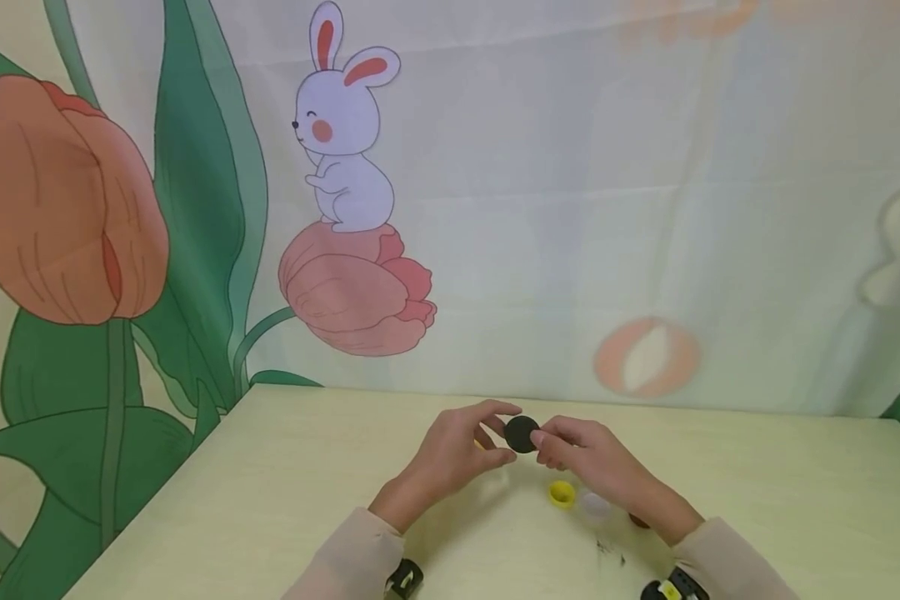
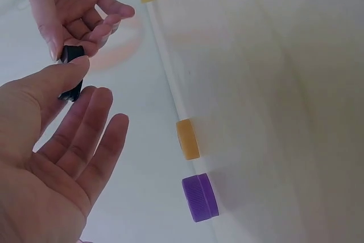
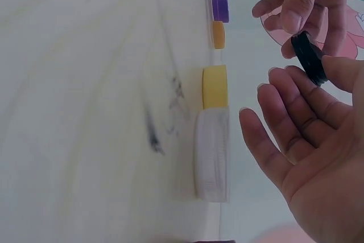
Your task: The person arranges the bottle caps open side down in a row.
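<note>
A round black cap (image 1: 521, 435) is held up over the table between both hands. My right hand (image 1: 588, 450) pinches its right edge between thumb and fingers. My left hand (image 1: 457, 442) has thumb and index finger at the cap's left rim, above and below it. In the left wrist view the left thumb overlaps the black cap (image 2: 72, 72), and the other fingers spread loosely. The right wrist view shows the cap (image 3: 309, 58) edge-on, with the right hand's remaining fingers extended beneath it.
A yellow cap (image 1: 562, 494) and a whitish cap (image 1: 594, 505) stand side by side near the right hand. A dark cap (image 1: 640, 522) is partly hidden by the right wrist. Orange (image 2: 188, 139) and purple (image 2: 200, 197) caps stand farther left. A printed cloth (image 1: 510, 250) hangs behind the table.
</note>
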`<state>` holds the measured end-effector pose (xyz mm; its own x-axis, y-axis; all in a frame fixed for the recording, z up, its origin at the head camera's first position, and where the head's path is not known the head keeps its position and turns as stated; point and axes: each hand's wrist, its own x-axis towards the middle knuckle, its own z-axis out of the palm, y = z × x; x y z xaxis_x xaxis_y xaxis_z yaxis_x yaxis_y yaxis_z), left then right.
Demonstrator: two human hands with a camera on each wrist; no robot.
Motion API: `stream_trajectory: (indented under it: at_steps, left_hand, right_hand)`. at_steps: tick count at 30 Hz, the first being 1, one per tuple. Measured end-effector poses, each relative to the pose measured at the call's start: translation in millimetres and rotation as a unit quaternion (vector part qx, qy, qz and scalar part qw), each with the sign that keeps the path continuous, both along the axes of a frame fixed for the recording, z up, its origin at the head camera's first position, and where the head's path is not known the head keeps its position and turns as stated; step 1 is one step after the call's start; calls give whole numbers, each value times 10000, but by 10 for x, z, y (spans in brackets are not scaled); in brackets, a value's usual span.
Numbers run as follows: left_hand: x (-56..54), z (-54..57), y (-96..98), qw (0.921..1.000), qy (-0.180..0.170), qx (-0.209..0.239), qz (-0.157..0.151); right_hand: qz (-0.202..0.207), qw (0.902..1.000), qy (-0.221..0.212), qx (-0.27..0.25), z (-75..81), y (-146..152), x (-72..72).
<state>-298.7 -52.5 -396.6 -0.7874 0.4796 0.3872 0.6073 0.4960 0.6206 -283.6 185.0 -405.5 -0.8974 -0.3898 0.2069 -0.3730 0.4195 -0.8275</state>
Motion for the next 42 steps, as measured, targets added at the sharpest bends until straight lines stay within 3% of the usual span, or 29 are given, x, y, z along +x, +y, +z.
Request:
stream_trajectory:
  at_steps: [11, 17, 23, 42]
  left_hand:
    - [-5, 7, 3, 9998, -38, -187, 48]
    - [-8, 11, 2, 9996, -82, -216, 130]
    - [-14, 7, 3, 9990, -248, -295, 238]
    - [-54, 25, -40, 9993, -92, -322, -173]
  right_hand:
    - [4, 10000, -50, 1, 5, 14, -4]
    - [-225, 9991, 320, 149, 28, -5, 11]
    - [-117, 9982, 550, 192, 21, -7, -2]
    - [-86, 9979, 629, 143, 5, -13, -31]
